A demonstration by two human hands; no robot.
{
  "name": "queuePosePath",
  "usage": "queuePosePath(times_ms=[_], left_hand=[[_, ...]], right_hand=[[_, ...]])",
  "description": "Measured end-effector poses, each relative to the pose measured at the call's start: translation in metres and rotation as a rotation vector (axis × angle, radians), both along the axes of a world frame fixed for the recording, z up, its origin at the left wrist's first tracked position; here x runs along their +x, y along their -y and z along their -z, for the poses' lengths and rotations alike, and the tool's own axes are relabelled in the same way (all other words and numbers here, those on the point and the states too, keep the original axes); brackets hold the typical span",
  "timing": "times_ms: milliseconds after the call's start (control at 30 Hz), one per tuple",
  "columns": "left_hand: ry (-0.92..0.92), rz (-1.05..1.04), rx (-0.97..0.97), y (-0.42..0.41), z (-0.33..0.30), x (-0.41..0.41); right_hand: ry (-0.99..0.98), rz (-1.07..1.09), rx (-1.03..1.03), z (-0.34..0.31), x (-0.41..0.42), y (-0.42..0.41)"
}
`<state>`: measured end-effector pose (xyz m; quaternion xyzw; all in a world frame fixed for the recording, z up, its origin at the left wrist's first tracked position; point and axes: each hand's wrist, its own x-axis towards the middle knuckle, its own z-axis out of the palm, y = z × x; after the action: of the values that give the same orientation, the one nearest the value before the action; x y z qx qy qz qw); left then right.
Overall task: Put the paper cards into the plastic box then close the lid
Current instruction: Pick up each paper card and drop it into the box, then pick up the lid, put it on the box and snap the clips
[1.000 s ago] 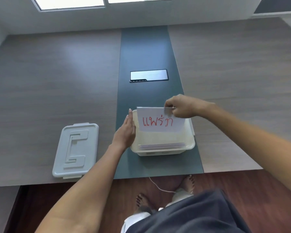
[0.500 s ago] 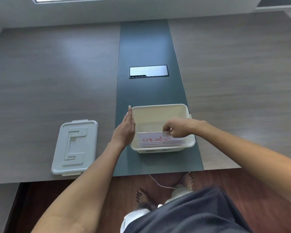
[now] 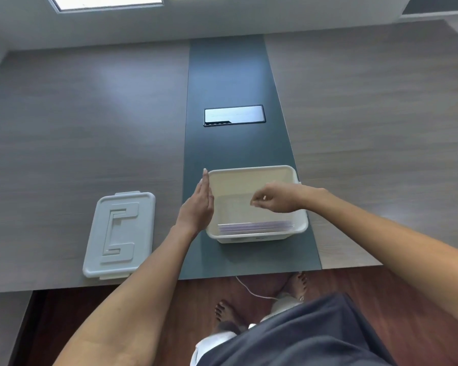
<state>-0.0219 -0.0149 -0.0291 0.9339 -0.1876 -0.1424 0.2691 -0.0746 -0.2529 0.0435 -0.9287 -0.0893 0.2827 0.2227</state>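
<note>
The left hand (image 3: 197, 204) stands on edge, flat, fingers straight and together pointing away, thumb side up, its forearm running down toward the lower left. The right hand (image 3: 275, 198) hangs with fingers loosely curled downward, thumb and forefinger nearly meeting, holding nothing; its forearm reaches in from the right.

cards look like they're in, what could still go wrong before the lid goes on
1. The paper cards stand on edge against the near wall of the plastic box; if they ride high, the lid may catch or bend them.
2. The lid lies apart, left of the box. The left hand bracing the box's left side must let go to fetch it, so the box could slide.
3. The right hand hangs over the box and could snag the cards.
</note>
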Motion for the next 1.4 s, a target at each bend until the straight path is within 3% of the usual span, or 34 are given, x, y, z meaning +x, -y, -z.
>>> queuePosePath(times_ms=[133, 233, 467, 667, 1067, 1400], left_hand=[[0.017, 0.014, 0.027, 0.001, -0.003, 0.001], [0.021, 0.017, 0.078, 0.0, -0.005, 0.003], [0.102, 0.048, 0.165, -0.009, -0.015, 0.007], [0.195, -0.047, 0.248, -0.045, -0.028, 0.01], [0.116, -0.4, 0.412, -0.169, -0.024, -0.017], [-0.043, -0.685, 0.427, -0.239, -0.005, -0.065]], right_hand=[[0.391, 0.117, 0.203, 0.006, 0.013, 0.008], [0.502, 0.165, 0.146, 0.012, 0.03, 0.014], [0.517, 0.071, -0.204, 0.022, 0.066, 0.02], [0.528, -0.027, -0.36, 0.021, 0.087, 0.001], [0.548, -0.318, -0.327, 0.025, 0.141, -0.129], [0.494, -0.565, -0.261, 0.055, 0.17, -0.232]])
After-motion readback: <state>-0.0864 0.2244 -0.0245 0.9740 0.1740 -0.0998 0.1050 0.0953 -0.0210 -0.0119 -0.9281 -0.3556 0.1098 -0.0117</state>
